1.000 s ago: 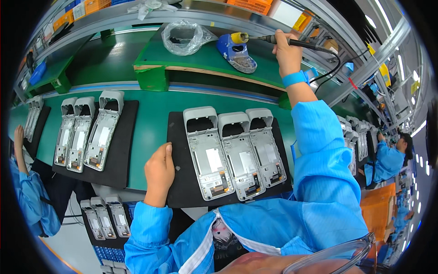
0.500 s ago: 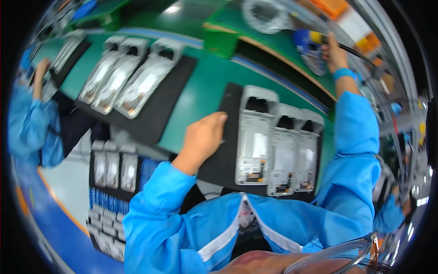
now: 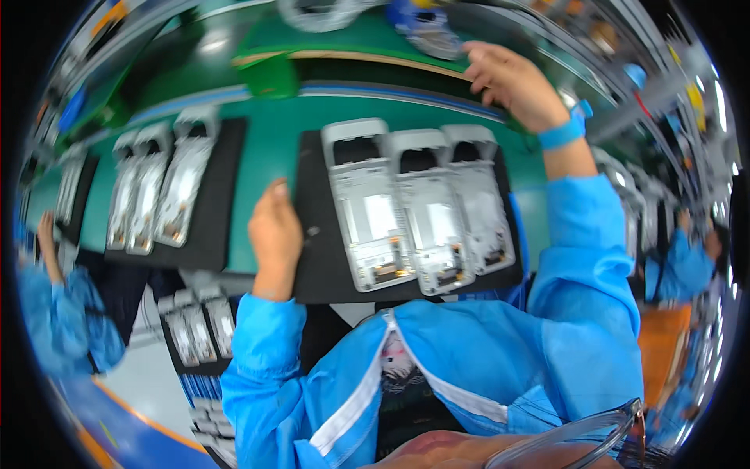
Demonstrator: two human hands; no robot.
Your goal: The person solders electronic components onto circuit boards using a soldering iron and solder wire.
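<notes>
Housings of pale grey plastic [image 3: 433, 215], three in all, long and shallow with an open looped frame toward twelve o'clock, lying side by side on a flat black mat [image 3: 320, 262] on a smooth green counter [image 3: 262, 152]. Clock readings taken from the middle of that mat. White rectangular patches in the trays; small gold-and-black parts toward the six o'clock ends.

Of the hands, left hand [image 3: 275, 230] at nine o'clock, just beside the mat's edge, fingers drawn together with thumb uppermost; cannot tell whether pinching anything, or touching the mat. Right hand [image 3: 516, 86] raised at one o'clock, apart from the housings, fingers loosely spread and half curled, with a bright blue band [image 3: 561, 135] around the wrist.

At twelve o'clock, near the right fingertips, a blue rounded holder [image 3: 426, 31] on a raised green shelf with a wooden edge [image 3: 351, 47]; toward eleven, a ring of clear crumpled plastic [image 3: 324, 14], cut off by the upper rim.

Farther out at nine o'clock, a second black mat [image 3: 215, 227] with three similar housings [image 3: 183, 191]. At eight, lower down, another such trio [image 3: 199, 332]. Blue-clad co-workers toward three o'clock [image 3: 680, 266] and between eight and nine [image 3: 70, 320], blurred.
</notes>
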